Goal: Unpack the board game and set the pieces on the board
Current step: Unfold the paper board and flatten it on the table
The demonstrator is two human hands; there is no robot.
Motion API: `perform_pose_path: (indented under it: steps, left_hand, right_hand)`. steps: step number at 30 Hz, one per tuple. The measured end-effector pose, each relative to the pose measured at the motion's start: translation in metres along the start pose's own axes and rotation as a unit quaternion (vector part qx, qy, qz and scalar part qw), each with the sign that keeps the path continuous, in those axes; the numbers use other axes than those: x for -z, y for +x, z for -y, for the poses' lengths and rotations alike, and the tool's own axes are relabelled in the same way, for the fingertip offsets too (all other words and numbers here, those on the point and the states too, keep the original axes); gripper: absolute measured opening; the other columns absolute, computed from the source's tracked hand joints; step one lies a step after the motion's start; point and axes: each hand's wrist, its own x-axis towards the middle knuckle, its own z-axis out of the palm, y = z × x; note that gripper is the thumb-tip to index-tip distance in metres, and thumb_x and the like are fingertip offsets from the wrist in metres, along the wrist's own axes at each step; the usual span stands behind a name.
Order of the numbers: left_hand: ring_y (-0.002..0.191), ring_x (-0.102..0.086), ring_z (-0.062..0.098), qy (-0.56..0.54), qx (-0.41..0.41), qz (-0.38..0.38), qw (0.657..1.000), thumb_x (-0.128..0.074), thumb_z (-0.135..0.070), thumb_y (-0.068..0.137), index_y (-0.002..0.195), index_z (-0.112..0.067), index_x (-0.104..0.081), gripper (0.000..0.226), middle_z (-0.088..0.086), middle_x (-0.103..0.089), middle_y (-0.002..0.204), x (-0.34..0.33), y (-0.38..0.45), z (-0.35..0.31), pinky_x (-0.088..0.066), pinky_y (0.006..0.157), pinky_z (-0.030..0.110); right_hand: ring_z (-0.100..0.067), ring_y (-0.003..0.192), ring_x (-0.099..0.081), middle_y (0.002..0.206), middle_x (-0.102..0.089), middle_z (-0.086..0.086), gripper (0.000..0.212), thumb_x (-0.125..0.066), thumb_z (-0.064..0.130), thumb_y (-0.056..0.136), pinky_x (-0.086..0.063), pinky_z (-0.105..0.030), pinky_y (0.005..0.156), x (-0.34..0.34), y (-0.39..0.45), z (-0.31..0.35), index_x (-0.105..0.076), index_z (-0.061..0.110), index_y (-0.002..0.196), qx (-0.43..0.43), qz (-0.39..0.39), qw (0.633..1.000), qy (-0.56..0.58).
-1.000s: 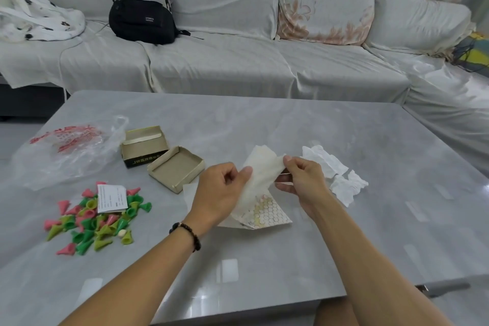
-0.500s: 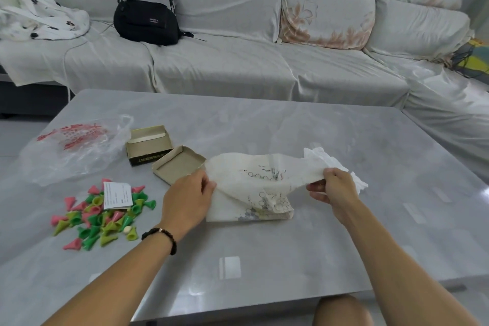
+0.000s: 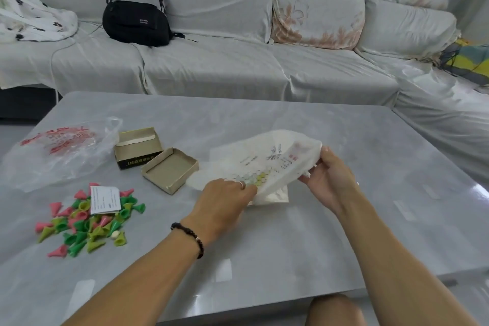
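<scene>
Both hands held a thin paper game board half unfolded above the table, left hand fingers pinched its near edge, right hand fingers closed around its far corner, cone pieces heaped well apart, leftward.

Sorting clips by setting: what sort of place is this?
Most likely a home living room: a covered sofa with cushions, a backpack on it, and a low grey table in front.

White paper board with honeycomb print (partly yellow) — pink, green, yellow cone pieces — grey table.
</scene>
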Motion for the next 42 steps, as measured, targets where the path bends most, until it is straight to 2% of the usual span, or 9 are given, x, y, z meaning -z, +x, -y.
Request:
perform_pose_path:
  steps: [5,8,14,17,20,25,28,32,42]
  left_hand:
    - [0.041,-0.044,0.023,0.064,-0.032,-0.148,0.986,-0.064,0.007,0.057,0.062,-0.014,-0.057,0.023,0.005,-0.052,0.061,0.011,-0.003,-0.002,-0.022,0.049,0.024]
    - [0.042,-0.047,0.022,0.059,-0.054,-0.151,0.985,-0.073,0.003,0.062,0.064,-0.014,-0.059,0.022,0.005,-0.054,0.063,0.006,0.002,-0.012,-0.027,0.047,0.025]
    - [0.084,-0.058,0.015,-0.156,0.018,0.186,0.970,-0.055,-0.059,0.086,0.107,-0.026,-0.063,0.040,-0.007,-0.063,0.091,0.021,-0.011,-0.014,-0.042,0.068,0.030]
    - [0.064,-0.050,0.008,-0.336,0.113,0.028,0.935,-0.044,-0.064,0.089,0.073,-0.025,-0.059,0.045,-0.011,-0.054,0.067,0.029,-0.002,-0.005,-0.040,0.062,0.028]
    - [0.090,-0.056,0.009,-0.344,0.175,-0.123,0.914,-0.054,-0.037,0.093,0.105,-0.025,-0.060,0.018,-0.008,-0.059,0.096,0.033,0.021,0.008,-0.050,0.079,0.035]
    - [0.145,-0.010,0.018,-0.311,0.193,-0.013,0.930,-0.073,-0.029,0.077,0.151,-0.022,-0.009,0.098,0.000,-0.026,0.153,0.025,0.053,0.022,-0.013,0.119,0.042]
    - [0.126,-0.044,0.018,-0.340,0.185,0.061,0.920,-0.071,-0.033,0.082,0.141,-0.021,-0.037,0.069,-0.005,-0.057,0.120,0.014,0.063,0.026,-0.017,0.117,0.045]
    - [0.054,-0.061,0.010,-0.441,0.234,-0.027,0.866,-0.056,-0.019,0.095,0.101,-0.017,-0.063,0.010,0.008,-0.064,0.068,0.020,0.070,0.027,-0.050,0.059,0.025]
    - [0.124,-0.045,0.028,0.025,0.115,-0.102,0.988,-0.055,-0.030,0.089,0.116,-0.015,-0.059,0.031,0.009,-0.057,0.123,-0.004,0.056,0.013,-0.027,0.110,0.051]
  right_hand:
    - [-0.026,0.096,-0.069,0.108,-0.070,-0.007,0.045,-0.048,0.052,0.094,-0.053,-0.051,0.087,-0.013,-0.010,-0.011,-0.060,0.015,0.116,-0.041,-0.017,0.995,-0.092]
    - [-0.027,0.087,-0.072,0.103,-0.073,-0.013,0.029,-0.071,0.020,0.085,-0.059,-0.043,0.075,-0.031,-0.021,-0.033,-0.061,0.007,0.109,-0.037,-0.021,0.961,-0.273]
    - [-0.028,0.087,-0.071,0.100,-0.071,-0.016,0.027,-0.043,-0.015,0.089,-0.057,-0.037,0.066,-0.026,-0.010,-0.030,-0.062,0.000,0.101,-0.026,-0.096,0.978,-0.184]
    - [-0.032,0.088,-0.071,0.102,-0.070,-0.021,0.027,-0.042,-0.012,0.089,-0.058,-0.040,0.071,-0.017,-0.009,-0.024,-0.061,-0.007,0.107,-0.079,-0.081,0.986,-0.122]
    - [-0.024,0.061,-0.069,0.076,-0.071,-0.015,0.023,-0.041,-0.006,0.091,-0.057,-0.032,0.054,-0.012,-0.022,-0.013,-0.064,-0.005,0.095,-0.117,-0.030,0.984,-0.130]
    - [-0.033,0.068,-0.068,0.090,-0.071,-0.024,0.027,-0.045,0.001,0.085,-0.059,-0.034,0.062,0.005,-0.023,-0.005,-0.072,-0.002,0.092,-0.128,-0.010,0.969,-0.212]
    - [-0.035,0.068,-0.070,0.093,-0.069,-0.029,0.028,-0.046,-0.001,0.086,-0.061,-0.041,0.059,0.013,-0.017,-0.005,-0.063,-0.010,0.105,-0.163,0.007,0.961,-0.223]
    - [-0.033,0.078,-0.068,0.091,-0.071,-0.023,0.025,-0.044,0.010,0.089,-0.057,-0.046,0.075,0.034,0.005,-0.010,-0.061,-0.009,0.091,-0.081,-0.026,0.883,-0.462]
    - [-0.017,0.063,-0.049,0.065,-0.054,-0.003,0.039,-0.040,0.032,0.102,-0.042,-0.031,0.064,0.023,0.038,-0.056,-0.058,0.008,0.077,0.058,0.027,0.732,-0.679]
